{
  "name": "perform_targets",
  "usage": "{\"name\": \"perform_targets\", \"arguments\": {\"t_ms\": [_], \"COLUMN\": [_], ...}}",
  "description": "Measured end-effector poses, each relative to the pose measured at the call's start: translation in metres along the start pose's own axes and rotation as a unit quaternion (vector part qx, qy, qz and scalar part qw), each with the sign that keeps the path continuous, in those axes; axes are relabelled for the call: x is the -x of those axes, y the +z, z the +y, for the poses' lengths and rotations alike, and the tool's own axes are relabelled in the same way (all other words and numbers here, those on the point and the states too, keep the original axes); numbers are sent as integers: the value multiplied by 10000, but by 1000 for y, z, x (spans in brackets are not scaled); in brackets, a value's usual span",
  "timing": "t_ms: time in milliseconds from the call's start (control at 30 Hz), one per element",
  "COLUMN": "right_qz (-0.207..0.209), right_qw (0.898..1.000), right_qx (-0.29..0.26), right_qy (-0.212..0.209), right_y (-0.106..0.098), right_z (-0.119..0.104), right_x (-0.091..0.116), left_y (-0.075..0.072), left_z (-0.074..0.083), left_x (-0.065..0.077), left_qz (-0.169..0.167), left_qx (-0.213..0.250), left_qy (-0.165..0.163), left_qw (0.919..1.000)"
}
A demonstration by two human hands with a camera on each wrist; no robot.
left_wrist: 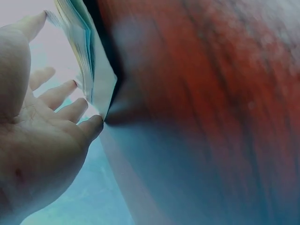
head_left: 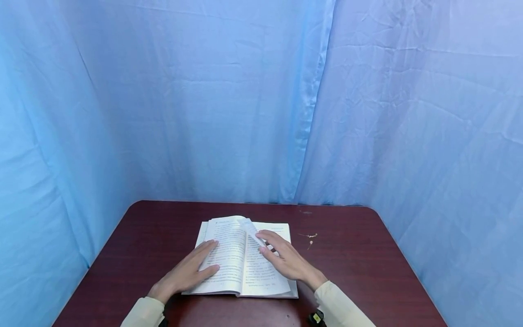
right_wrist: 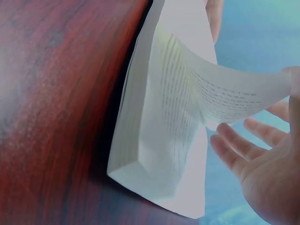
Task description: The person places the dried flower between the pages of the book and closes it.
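An open book (head_left: 267, 272) with printed text lies on the table. My left hand (head_left: 189, 272) rests on its left page (head_left: 229, 254), fingers spread and thumb apart. In the left wrist view, the fingers of the left hand (left_wrist: 51, 126) reach along the book's edge (left_wrist: 86, 61). At the right side, my right hand (head_left: 286, 259) pinches a single lifted page (head_left: 252, 232) between thumb and fingers. That page (right_wrist: 229, 91) curves up from the book in the right wrist view, its outer edge at the right hand (right_wrist: 267, 164), whose other fingers are loosely extended.
The dark red-brown table (head_left: 347, 263) extends on all sides of the book. Small pale marks (head_left: 310, 236) show on its surface right of the book. Blue curtains (head_left: 229, 113) hang behind the table and along both sides.
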State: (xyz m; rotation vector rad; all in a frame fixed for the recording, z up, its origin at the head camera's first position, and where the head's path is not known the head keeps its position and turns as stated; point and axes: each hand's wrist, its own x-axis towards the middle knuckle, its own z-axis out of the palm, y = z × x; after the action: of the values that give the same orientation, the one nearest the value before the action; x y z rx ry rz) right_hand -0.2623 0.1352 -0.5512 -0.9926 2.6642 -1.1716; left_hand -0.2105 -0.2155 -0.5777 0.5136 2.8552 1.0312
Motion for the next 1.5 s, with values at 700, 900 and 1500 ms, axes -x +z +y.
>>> {"name": "perform_targets", "arguments": {"t_ms": [700,900,1500], "right_qz": [-62,-314,-1117], "right_qw": [9979,9953,9815], "right_qx": [294,568,949], "right_qy": [-570,-713,-1231], "right_y": [10,19,41], "right_z": [-23,-32,-44], "right_x": [-2,-1,2], "left_y": [-5,-19,-18], "left_z": [7,19,28], "left_x": [-9,-15,-13], "left_qz": [1122,1708,585], "left_qx": [189,205,-387], "left_qy": [461,672,842], "left_qw": [9924,9828,9940]}}
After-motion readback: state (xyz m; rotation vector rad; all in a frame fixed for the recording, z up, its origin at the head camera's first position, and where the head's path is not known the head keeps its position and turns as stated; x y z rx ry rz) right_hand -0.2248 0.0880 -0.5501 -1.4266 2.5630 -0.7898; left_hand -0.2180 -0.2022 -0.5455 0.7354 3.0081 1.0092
